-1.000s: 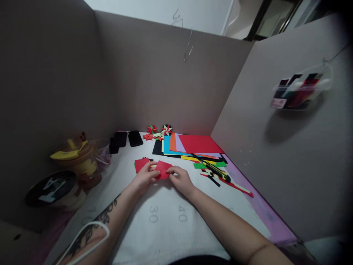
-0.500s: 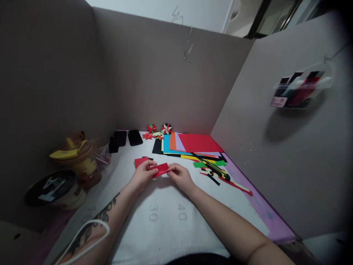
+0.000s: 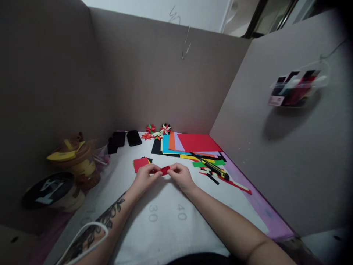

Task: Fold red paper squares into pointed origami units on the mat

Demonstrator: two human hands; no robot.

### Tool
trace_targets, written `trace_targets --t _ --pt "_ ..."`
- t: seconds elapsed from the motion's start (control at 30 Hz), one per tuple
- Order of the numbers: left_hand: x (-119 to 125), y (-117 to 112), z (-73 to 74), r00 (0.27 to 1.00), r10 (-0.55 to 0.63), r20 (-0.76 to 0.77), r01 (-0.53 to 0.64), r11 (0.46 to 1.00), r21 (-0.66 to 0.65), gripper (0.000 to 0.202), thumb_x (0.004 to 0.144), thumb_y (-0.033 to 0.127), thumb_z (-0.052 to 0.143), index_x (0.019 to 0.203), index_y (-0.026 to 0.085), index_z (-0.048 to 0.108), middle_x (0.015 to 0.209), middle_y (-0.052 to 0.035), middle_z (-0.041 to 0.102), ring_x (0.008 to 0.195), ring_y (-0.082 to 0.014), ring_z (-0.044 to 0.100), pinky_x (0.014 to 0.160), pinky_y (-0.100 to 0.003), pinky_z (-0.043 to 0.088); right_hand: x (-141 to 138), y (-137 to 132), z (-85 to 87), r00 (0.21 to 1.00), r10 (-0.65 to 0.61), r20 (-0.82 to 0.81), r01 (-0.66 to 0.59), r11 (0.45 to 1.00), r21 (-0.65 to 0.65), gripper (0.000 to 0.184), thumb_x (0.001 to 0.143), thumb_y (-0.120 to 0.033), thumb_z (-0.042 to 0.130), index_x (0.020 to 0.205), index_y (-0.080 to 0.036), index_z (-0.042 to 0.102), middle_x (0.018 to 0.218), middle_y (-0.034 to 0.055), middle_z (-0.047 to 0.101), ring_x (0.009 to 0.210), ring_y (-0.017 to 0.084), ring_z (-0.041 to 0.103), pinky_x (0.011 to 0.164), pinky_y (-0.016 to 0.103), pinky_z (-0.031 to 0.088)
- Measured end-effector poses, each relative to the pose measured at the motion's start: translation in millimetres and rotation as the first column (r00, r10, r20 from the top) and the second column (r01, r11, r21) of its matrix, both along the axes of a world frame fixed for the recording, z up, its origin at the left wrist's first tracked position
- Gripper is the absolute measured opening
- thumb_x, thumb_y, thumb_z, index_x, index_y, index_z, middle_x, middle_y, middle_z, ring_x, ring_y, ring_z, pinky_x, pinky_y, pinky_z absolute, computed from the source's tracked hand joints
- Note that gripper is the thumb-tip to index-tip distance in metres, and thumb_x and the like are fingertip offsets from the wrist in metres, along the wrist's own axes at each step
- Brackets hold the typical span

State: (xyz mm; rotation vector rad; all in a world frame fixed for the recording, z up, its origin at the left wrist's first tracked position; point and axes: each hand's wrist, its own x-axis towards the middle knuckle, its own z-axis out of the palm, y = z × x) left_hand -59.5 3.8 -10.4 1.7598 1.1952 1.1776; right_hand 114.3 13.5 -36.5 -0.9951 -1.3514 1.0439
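Note:
A small piece of red paper is stretched between my two hands, above the white mat. My left hand pinches its left end between thumb and fingers. On the other end, my right hand has its thumb and fingertips closed. The paper looks folded into a narrow strip, though the fingers cover part of it. Just behind my left hand lies a stack of square papers, red on top, with black, yellow and green edges peeking out.
Coloured sheets lie at the back right, with a yellow-black utility knife and paper strips before them. Several folded paper stars sit at the back. Black pads and a yellow-brown pot stand left. Grey panels enclose the table.
My left hand has moved right, closer to my right hand. The red paper between them now shows as a shorter, narrower piece, and more of the square stack is uncovered.

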Motion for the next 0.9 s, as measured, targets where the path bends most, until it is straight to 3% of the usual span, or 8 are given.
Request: trace_targets --t 0.3,0.9 --pt "1.8 -2.3 4.2 0.998 0.053 0.032 -0.048 0.989 -0.137 0.013 0.066 0.028 0.064 0.064 0.015 0.066 0.065 -0.0038 0.066 0.060 -0.0151 0.058 0.056 -0.023 0.042 -6.8 -4.0 2.4 0.986 -0.026 -0.162 0.019 0.999 -0.043 0.016 0.063 -0.022 0.066 0.060 -0.018 0.052 0.066 -0.0009 0.058 0.062 0.013 0.052 0.062 0.026 0.043" --pt "5.4 -3.6 4.1 0.995 0.067 0.075 -0.051 0.979 -0.196 0.009 0.063 0.023 0.063 0.060 0.015 0.064 0.063 -0.0037 0.066 0.059 -0.0143 0.058 0.054 -0.022 0.042 -9.5 -4.0 1.8 0.967 -0.049 -0.252 0.027 0.995 -0.091 0.018 0.060 -0.019 0.066 0.058 -0.018 0.048 0.062 -0.0022 0.055 0.059 0.012 0.050 0.060 0.025 0.042"
